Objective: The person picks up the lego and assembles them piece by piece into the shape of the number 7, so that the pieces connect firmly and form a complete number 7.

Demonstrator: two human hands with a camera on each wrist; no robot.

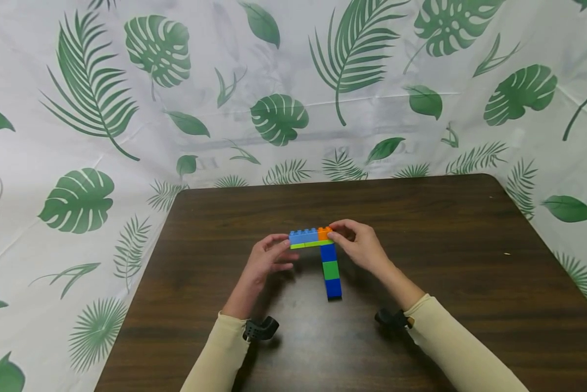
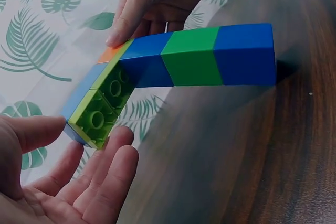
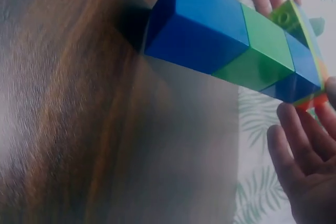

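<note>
A toy-brick column stands on the table: a dark blue brick (image 1: 332, 288) at the bottom, a green brick (image 1: 330, 270), then another dark blue brick (image 1: 328, 252). Across its top lie thin lime plates (image 2: 100, 109), jutting out leftward with hollow undersides showing. A light blue brick (image 1: 303, 236) and an orange brick (image 1: 324, 234) sit on those plates. My left hand (image 1: 264, 257) pinches the overhanging left end between thumb and index finger, its other fingers spread below. At the opposite end, my right hand (image 1: 364, 247) pinches the orange brick between thumb and fingers.
The dark wood-grain table (image 1: 225, 218) extends around the column on all sides. Behind it hangs a white sheet (image 1: 215, 125) with green leaf prints. Each wrist wears a black camera band (image 1: 261, 329), close above the tabletop.
</note>
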